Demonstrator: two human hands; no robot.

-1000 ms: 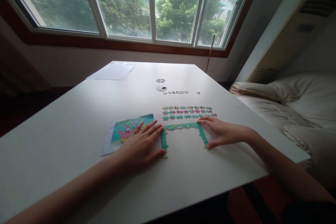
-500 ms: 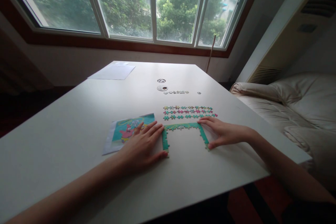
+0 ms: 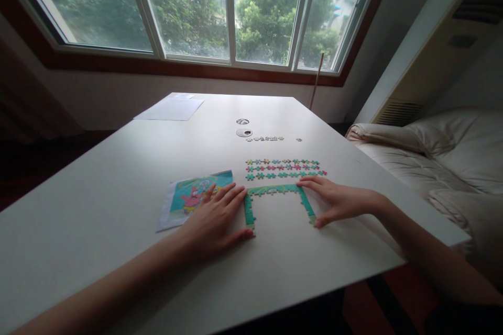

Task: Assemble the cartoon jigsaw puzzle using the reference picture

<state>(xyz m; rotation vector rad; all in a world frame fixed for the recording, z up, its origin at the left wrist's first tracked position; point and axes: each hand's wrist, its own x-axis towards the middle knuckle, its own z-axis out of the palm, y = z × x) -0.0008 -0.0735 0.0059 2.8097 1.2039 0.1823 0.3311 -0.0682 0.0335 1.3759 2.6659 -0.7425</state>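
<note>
A green jigsaw puzzle border (image 3: 275, 189) lies on the white table, joined along its top and down both sides, with no bottom side. Flat against its left side is my left hand (image 3: 220, 214), fingers spread, thumb at the lower left end. My right hand (image 3: 338, 200) touches the other side, fingertips at the top right corner and thumb at the lower right end. Loose puzzle pieces (image 3: 281, 167) lie in three rows just beyond the border. Partly under my left hand is a cartoon picture sheet (image 3: 191, 196).
Farther back, a row of small pieces (image 3: 269, 138) lies near two round objects (image 3: 243, 132). White paper (image 3: 173, 109) rests at the table's far left. A cream sofa (image 3: 393, 152) stands to the right, and a window (image 3: 263, 15) is behind the table.
My right thumb has slid slightly toward me along the border's right side. Both hands otherwise keep their places; the whole view has shifted a little.
</note>
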